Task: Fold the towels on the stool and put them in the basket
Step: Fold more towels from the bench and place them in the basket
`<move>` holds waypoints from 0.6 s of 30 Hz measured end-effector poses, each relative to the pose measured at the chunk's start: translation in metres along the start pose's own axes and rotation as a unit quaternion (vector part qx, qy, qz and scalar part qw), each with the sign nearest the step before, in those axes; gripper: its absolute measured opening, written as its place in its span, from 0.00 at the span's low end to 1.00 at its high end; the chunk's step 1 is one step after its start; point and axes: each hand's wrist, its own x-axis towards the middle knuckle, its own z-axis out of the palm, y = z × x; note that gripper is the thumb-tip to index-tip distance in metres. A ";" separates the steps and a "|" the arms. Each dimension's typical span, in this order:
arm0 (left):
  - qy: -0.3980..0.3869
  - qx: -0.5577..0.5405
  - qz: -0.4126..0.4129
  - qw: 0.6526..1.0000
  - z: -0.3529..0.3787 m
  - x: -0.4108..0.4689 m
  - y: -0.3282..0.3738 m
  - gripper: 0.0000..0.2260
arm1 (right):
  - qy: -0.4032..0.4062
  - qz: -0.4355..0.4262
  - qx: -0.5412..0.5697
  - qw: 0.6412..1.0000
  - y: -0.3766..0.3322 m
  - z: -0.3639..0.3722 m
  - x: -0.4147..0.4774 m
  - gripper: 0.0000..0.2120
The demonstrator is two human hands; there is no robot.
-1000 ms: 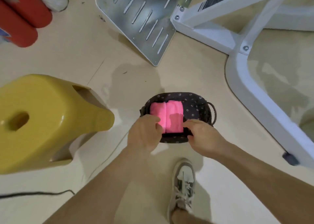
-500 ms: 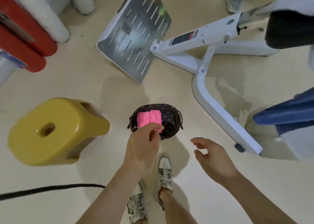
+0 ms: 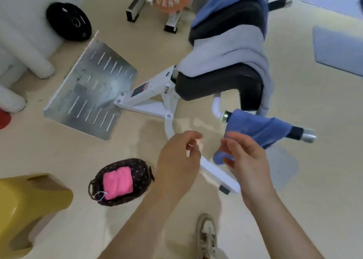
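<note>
A dark dotted basket (image 3: 140, 173) sits on the floor at lower left, with a folded pink towel (image 3: 117, 182) lying inside it. A white string tag rests on the basket's near rim. The yellow stool (image 3: 29, 205) stands at the left edge, partly cut off. My left hand (image 3: 177, 162) hovers right of the basket, fingers loosely curled around nothing. Further right, my right hand (image 3: 246, 161) has relaxed fingers at the hanging end of a blue towel (image 3: 257, 129). That towel is draped over a bench handle. The view is blurred, so I cannot tell whether the hand touches it.
A white-framed exercise bench (image 3: 216, 83) with a grey towel (image 3: 225, 54) and another blue towel (image 3: 225, 1) fills the upper right. A perforated metal plate (image 3: 92, 99) lies on the floor at left, a black weight disc (image 3: 68, 21) behind it. My shoe (image 3: 207, 237) is at the bottom.
Both hands have left the basket and risen to the right, toward the bench. The view has lifted and swung right, so the blue towel on the handle now shows by my right hand.
</note>
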 end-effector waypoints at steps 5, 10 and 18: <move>0.046 0.121 0.078 0.988 0.080 0.066 0.058 0.15 | 0.019 -0.155 -0.106 0.982 -0.033 -0.070 0.064 0.11; 0.171 0.114 0.152 0.967 0.087 0.119 0.089 0.21 | 0.000 -0.208 -0.199 0.958 -0.039 -0.078 0.140 0.29; 0.144 0.239 0.083 0.957 0.080 0.187 0.102 0.11 | -0.003 -0.180 -0.173 0.968 -0.036 -0.068 0.187 0.04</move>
